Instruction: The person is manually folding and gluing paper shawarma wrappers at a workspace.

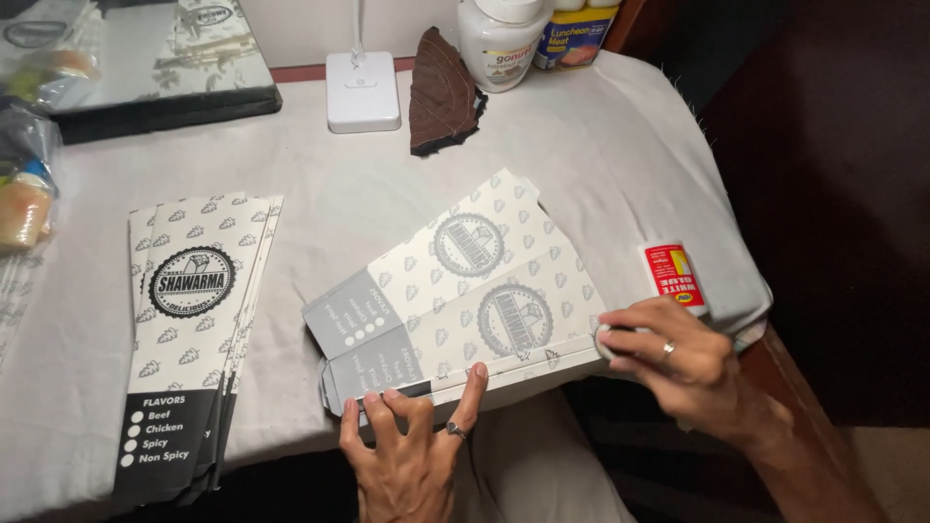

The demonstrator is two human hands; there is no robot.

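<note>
Printed carton blank [465, 291]: light, bendable card, likely best gripped along its edges; left hand [412, 455] is pressing fingers flat on the flap, right hand [678, 358] is pinching a glue stick [605, 341].

Flat carton blank [465, 291] lies at the counter [601, 145] near edge, right of middle, angled, its near flap overhanging the edge. Left hand [412, 455] at the blank's near-left end, fingertips on the flap. Right hand [678, 358] at the blank's right end, touching it. Glue bottle [675, 274] just behind the right hand, by the right edge. Stack of blanks [189, 339] left of it, well apart, reaching the near edge. Lamp base [362, 92] at the far edge, cloth piece [443, 92] just right of it, jar [499, 39] and tin [579, 34] further right. Tray [145, 87] in the far-left corner; bagged items [24, 194] along the left edge.
</note>
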